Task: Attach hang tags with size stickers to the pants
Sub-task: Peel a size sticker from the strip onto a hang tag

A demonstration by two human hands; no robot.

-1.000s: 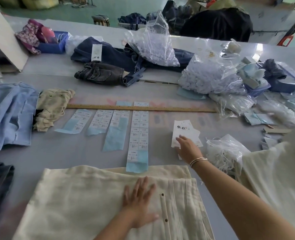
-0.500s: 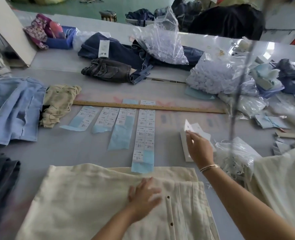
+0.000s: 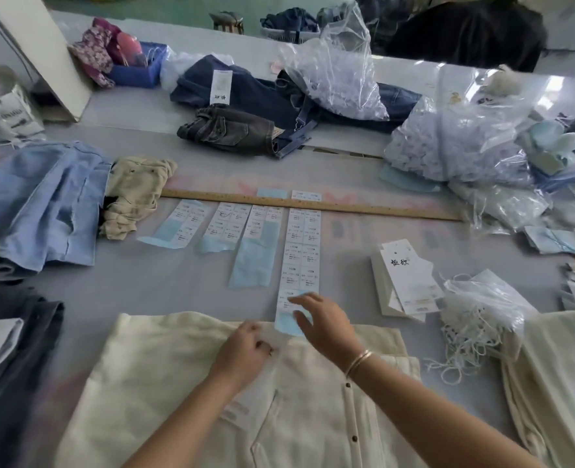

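Fingers of the right hand [image 3: 323, 324] spread loosely over the near end of the long sticker strip [image 3: 301, 251]. Left hand [image 3: 242, 352] pinches a hang tag [image 3: 245, 407] lying on the cream pants [image 3: 178, 383]. Beyond the strip lies a wooden ruler [image 3: 313, 206]; right of it, stacked tags [image 3: 407, 278].

The pants [image 3: 184, 383] lay nearest on the tabletop [image 3: 151, 285]. Behind them ran four sticker strips [image 3: 301, 251] side by side, their far ends under or against a ruler [image 3: 363, 207]. Right of the strips sat the hang tags [image 3: 407, 278], with a bundle of strings [image 3: 475, 319] further right.
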